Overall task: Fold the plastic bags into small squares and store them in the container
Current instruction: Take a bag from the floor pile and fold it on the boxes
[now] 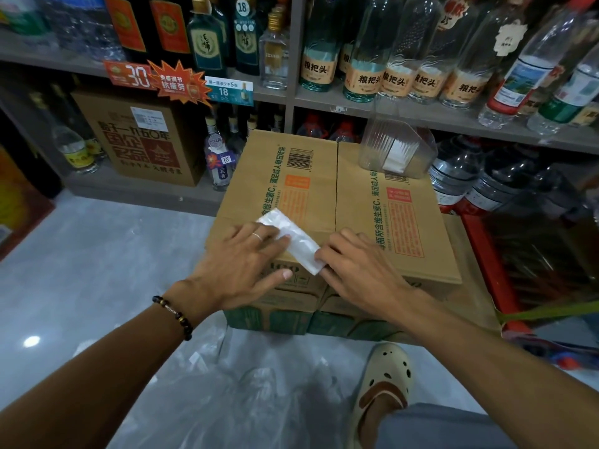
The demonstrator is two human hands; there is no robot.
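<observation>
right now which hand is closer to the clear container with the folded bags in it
Right. The right hand lies on the cardboard box nearly straight below the clear container; the left hand lies further off to the left, pressing the folded bag.

Folded bag (293,239) on carton (324,196) (container (397,147) behind, right).

Middle of folded plastic bag (299,243) covered by left hand (241,260) fingers; near end tucked under right hand (358,268), grip there not resolvable. Both forearms cut by bottom and side edges. Clear container (397,149): white stack inside visible only through ribbed wall, count unreadable. Loose bags on floor (246,393) transparent, outlines indistinct, cut by bottom edge. Cream clog (385,380) partly hidden by trouser leg. Shelf bottles (398,59) cropped at top edge. Small print on cardboard box (324,189) illegible.
</observation>
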